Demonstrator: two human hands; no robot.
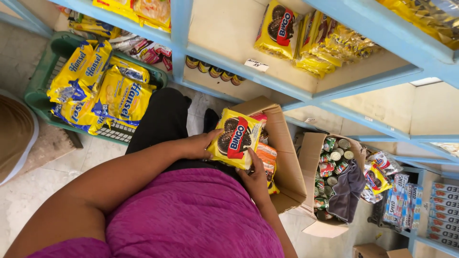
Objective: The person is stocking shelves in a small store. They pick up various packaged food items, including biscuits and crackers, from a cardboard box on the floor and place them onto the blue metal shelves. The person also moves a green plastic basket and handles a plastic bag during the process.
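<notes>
head view, looking straight down past a purple shirt [191, 215]: both hands hold one yellow cookie packet [235, 138] above an open cardboard box [287, 157]. the left hand [198, 145] grips the packet's left edge, with the thumb lying over the front face near the upper corner and the other fingers behind it, out of sight. the right hand [253, 179] comes up from below, with its fingers pressed against the lower right edge and corner; its fingertips are partly hidden under the packet. so both hands are closed onto the packet, which sits between them, the left hand at one side and the right hand at the bottom.

the packet faces the camera, with its printed front showing dark round sandwich cookies and a red band. it is nearly square and tilted; the red band runs from upper right to lower left, and the upper edge points toward the shelf [267, 81].

just under the packet, inside the box, lie orange packets [267, 155] and more yellow ones. to the right stands a second cardboard box [313, 157] of small tins with a grey cloth [348, 191] draped over its edge. at far left a green basket [40, 91] holds yellow cracker bags [103, 88]. on the blue shelf above are more packets of the same yellow kind [277, 28].
</notes>
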